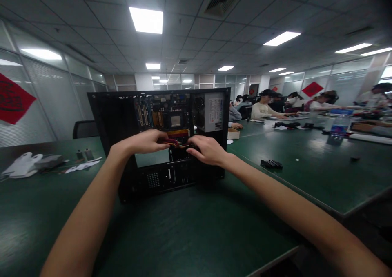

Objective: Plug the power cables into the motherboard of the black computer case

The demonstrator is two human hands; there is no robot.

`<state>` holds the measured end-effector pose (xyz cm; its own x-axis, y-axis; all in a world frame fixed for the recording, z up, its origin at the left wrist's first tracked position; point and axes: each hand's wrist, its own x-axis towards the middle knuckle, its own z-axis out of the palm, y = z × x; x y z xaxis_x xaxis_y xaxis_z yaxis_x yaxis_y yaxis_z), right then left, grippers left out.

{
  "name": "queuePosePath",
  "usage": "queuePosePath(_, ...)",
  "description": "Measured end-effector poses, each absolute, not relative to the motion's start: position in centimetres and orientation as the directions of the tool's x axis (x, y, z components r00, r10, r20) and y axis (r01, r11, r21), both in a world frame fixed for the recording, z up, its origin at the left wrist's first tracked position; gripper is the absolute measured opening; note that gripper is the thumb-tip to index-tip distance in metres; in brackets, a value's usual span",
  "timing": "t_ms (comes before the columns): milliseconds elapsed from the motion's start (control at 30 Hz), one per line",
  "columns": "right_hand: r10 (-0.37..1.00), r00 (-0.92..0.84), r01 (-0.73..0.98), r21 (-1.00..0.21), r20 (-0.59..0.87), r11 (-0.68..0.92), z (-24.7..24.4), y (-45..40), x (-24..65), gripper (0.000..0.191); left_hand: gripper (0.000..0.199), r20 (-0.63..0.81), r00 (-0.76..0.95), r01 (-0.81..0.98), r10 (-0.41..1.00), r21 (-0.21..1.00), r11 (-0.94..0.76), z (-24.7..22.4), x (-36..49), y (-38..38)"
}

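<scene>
An open black computer case (159, 91) stands on the green table, its inside facing me. Within it are a motherboard (165, 105) at the upper middle and a power supply (214, 111) at the upper right. My left hand (147, 141) reaches in from the left, its fingers closed on a bundle of red and dark cables (172, 141). From the right, my right hand (206, 148) has its fingers bent at the other end of the same cables, below the motherboard; its fingertips are partly lost against the dark case.
White plastic bags (23, 165) and a grey box (49, 162) lie at the left. Black parts (271, 164) and a water bottle (339, 126) are on the table at the right. Several people sit farther back. A small open box (233, 133) stands behind the case.
</scene>
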<state>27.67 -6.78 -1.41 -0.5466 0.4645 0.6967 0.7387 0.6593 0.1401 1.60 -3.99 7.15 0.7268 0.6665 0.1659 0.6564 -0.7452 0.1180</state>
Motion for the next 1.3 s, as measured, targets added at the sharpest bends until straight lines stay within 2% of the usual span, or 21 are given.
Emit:
queuePosePath(67, 0.437, -0.508, 0.614, -0.044, 0.742, 0.788, 1.5, -7.2, 25.7, 0.041, 0.042, 0.233, 0.743, 0.629, 0.628, 0.08, -0.773, 8.4, 2.3, -5.6)
queuePosePath(167, 0.544, -0.535, 0.497, -0.28, 0.646, 0.821, 5.4, -7.9, 23.6, 0.041, 0.033, 0.295, 0.778, 0.562, 0.555, 0.07, -0.825, 9.7, 3.3, -8.0)
queuePosePath(300, 0.635, -0.568, 0.461, -0.436, 0.525, 0.773, 7.9, -9.1, 23.3, 0.046, 0.029, 0.349, 0.792, 0.51, 0.501, 0.073, -0.857, 10.3, 3.3, -10.2)
queuePosePath(500, 0.674, -0.604, 0.461, -0.503, 0.426, 0.731, 7.9, -10.6, 24.9, 0.048, 0.031, 0.33, 0.832, 0.453, 0.445, 0.058, -0.89, 9.8, 2.9, -11.0)
queuePosePath(733, 0.66, -0.584, 0.464, -0.473, 0.472, 0.749, 8.3, -11.6, 25.7, 0.049, 0.044, 0.408, 0.803, 0.459, 0.434, 0.041, -0.888, 9.7, 2.9, -11.1)
queuePosePath(1067, 0.661, -0.586, 0.394, -0.547, 0.47, 0.739, 8.1, -11.8, 24.5, 0.038, 0.049, 0.512, 0.748, 0.501, 0.422, -0.019, -0.865, 9.9, 2.4, -10.6)
queuePosePath(1300, 0.715, -0.547, 0.44, -0.576, 0.437, 0.689, 8.0, -12.0, 23.6, 0.028, 0.052, 0.526, 0.787, 0.434, 0.321, -0.104, -0.895, 9.5, 2.7, -10.2)
